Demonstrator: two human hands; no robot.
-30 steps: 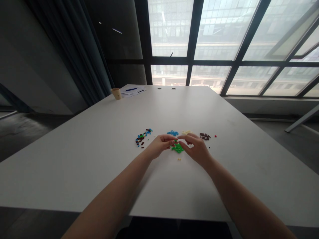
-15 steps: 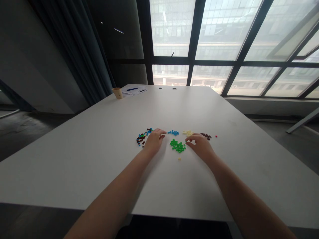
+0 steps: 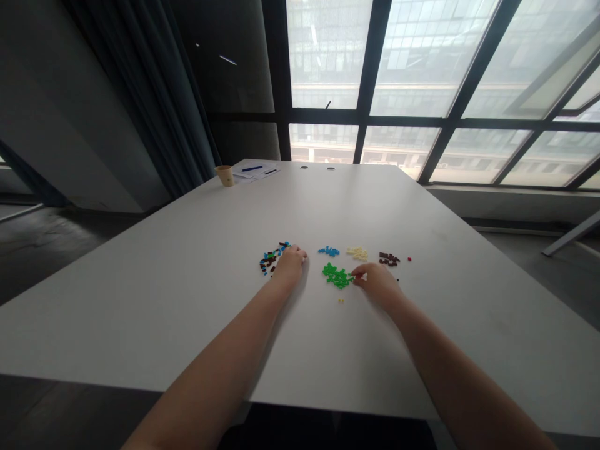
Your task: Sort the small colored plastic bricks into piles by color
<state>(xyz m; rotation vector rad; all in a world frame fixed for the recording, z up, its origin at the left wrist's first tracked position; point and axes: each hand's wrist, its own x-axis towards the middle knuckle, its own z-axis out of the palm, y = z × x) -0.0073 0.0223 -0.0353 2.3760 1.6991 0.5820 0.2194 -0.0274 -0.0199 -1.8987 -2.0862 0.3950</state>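
White table [image 3: 309,206]: green pieces [image 3: 336,277], blue pieces [image 3: 330,251], cream pieces [image 3: 359,254], brown pieces [image 3: 388,257], mixed pile [image 3: 269,259], cup [image 3: 226,177]

Bare arms [image 3: 234,344] extend forward, left hand [image 3: 289,265] curled left of the green pile [image 3: 337,276], right hand [image 3: 374,280], fingers bent, at its right edge.

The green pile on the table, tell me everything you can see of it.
The green pile is a flat, loose spread of small, bright green pieces, plastic by their look. It lies on the white table, nearer the camera than the blue pieces and cream pieces. The right hand is at its right edge; whether it holds a piece there is unclear.
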